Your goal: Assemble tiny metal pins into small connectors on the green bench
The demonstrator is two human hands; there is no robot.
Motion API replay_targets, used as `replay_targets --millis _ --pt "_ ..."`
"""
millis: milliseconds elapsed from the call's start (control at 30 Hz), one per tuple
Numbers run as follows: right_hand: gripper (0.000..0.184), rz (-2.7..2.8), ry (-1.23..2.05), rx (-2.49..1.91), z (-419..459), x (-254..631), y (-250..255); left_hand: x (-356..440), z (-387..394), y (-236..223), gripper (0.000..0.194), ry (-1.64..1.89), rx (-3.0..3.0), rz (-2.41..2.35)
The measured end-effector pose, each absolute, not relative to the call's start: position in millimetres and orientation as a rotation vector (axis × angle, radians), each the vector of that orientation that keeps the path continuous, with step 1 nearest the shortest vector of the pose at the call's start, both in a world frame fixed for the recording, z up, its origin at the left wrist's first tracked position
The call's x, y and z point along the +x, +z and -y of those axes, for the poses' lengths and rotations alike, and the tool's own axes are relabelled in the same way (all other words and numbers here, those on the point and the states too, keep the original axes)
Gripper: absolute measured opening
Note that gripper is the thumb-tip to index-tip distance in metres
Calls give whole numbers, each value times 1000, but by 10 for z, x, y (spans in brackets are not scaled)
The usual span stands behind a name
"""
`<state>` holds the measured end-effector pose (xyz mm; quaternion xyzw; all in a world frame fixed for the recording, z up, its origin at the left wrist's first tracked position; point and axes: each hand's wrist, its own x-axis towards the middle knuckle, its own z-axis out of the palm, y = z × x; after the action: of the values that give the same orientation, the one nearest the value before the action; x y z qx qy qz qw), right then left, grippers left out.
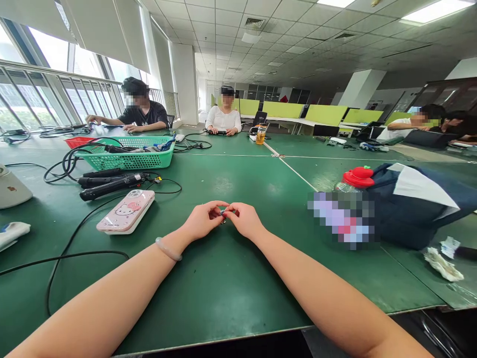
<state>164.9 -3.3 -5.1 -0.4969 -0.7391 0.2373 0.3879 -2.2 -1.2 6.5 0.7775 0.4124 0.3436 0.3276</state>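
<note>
Both left hand [203,220] and right hand [246,220] angle inward, fingers [233,207] pinched together on a tiny object [222,213].

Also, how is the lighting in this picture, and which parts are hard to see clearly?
In the head view, daylight washes out the large glass windows; there too, pale glare patches show on the glossy green tabletop beyond the left hand and right hand; same view, the tiny dark object between them is too small to make out, and mosaic blocks hide a lilac item.

Tiny dark-and-pale object [222,212] (shape unclear), pinched between left hand [203,221], right hand [245,220]
</note>
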Motion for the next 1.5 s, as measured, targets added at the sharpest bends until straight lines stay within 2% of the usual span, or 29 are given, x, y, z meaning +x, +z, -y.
replay_targets --millis 167,467,767,933,1267,1500 --pt "12 1979 444 -1259 29 1643 -42 -18 23 88 36 888 2131 -1166" --pt "13 2096 364 -1269 37 1639 -43 8 86 174 41 676 2380 -1296" --pt "21 2090 407 -1337 -12 1698 -82 -69 -25 109 32 851 2165 -1480" --pt "17 2151 445 -1394 -22 1741 -100 -131 -123 17 29 895 2057 -1594" --pt "7 2321 270 -1289 13 1619 -101 -103 -133 -51 24 927 1865 -1405" --pt "9 2374 190 -1310 33 1628 -66 -57 -90 -46 23 931 1771 -1322"
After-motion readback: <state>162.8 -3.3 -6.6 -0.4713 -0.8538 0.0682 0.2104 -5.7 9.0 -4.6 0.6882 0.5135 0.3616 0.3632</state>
